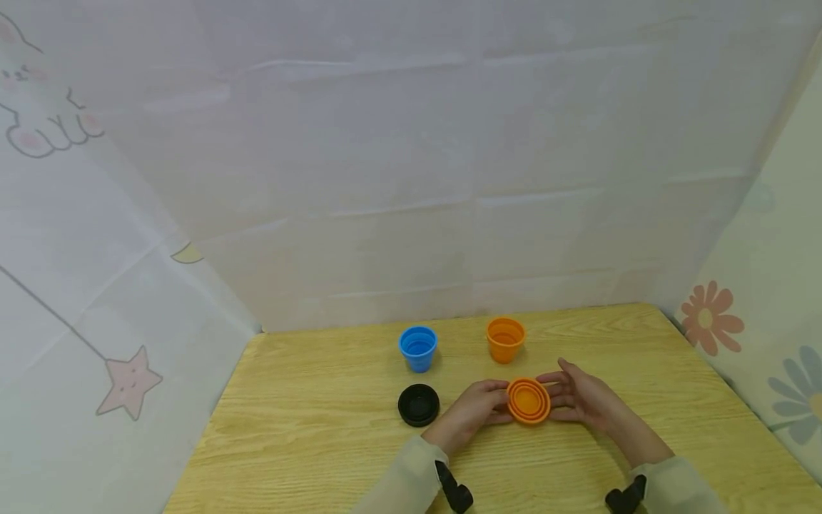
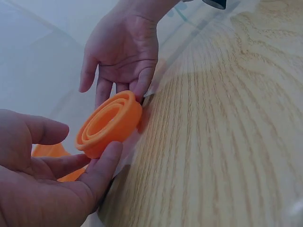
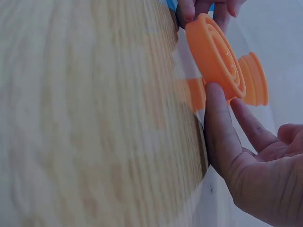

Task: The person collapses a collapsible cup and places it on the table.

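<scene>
A collapsed orange silicone cup, flattened into rings, is between my two hands, its ringed side up in the head view. My left hand supports it from the left, with fingers extended against its lower edge and the thumb apart from it. From the right, my right hand touches the opposite edge with extended fingertips, palm turned toward the cup. In both wrist views the cup appears tilted, close over the table.
Behind the hands stands an expanded orange cup, with an expanded blue cup to its left. A collapsed black cup lies left of my left hand. The wooden table meets a hanging white cloth at the back.
</scene>
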`<state>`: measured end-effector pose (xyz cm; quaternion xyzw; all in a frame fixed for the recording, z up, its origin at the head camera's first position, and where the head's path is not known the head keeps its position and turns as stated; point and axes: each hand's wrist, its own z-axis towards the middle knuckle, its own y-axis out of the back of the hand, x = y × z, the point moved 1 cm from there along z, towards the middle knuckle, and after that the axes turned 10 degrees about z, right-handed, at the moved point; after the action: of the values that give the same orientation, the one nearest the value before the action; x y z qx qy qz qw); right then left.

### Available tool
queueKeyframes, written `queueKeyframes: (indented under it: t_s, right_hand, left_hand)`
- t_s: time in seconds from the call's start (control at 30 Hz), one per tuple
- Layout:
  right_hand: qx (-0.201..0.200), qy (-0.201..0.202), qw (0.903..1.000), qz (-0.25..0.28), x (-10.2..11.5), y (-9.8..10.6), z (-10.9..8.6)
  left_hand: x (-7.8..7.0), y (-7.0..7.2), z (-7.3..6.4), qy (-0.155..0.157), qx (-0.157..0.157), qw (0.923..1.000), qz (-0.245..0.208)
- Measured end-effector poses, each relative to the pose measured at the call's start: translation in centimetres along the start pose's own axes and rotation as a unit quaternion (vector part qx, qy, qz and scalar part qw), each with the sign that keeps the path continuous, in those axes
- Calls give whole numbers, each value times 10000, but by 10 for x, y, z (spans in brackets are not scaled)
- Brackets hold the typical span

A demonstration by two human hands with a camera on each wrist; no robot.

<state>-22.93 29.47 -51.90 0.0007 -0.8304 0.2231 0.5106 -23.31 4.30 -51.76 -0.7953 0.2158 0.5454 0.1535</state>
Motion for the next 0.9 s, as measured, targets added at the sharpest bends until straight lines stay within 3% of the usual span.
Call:
queueKeyframes:
  t_s: [0.47,0.73,0.9]
  right_hand:
    - [-48,124,9961,-874,9,1,-4]
    - [-421,182,9921,-1165,9,-4,-2]
    - [-860,241,9843,-1520,10,-8,0]
  left_hand:
    - [-7,-5,-3,11,-115,9935,1135]
    - [-8,-3,-11,-64,-141,9895,1436]
    - [-15,4,-19,-240,-184,9790,2017]
